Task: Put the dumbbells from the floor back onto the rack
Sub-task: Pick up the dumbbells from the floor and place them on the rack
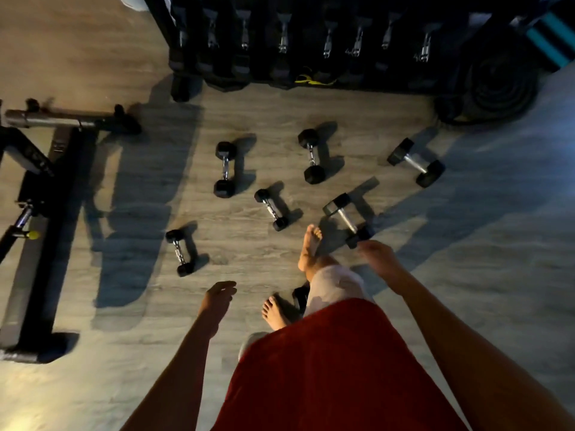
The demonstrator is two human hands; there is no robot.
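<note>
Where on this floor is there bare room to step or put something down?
Bare floor lies to the right of the dumbbells, below the weight plate. Another free strip runs between the bench and the leftmost small dumbbell. The middle is crowded: six dumbbells are scattered before the rack, one close to the right hand.

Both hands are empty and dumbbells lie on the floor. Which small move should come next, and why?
Probably lower the right hand onto the chrome handle of the nearest dumbbell. That hand hovers open just above its near end, the left hand is farther from any weight, and nothing is gripped yet.
</note>
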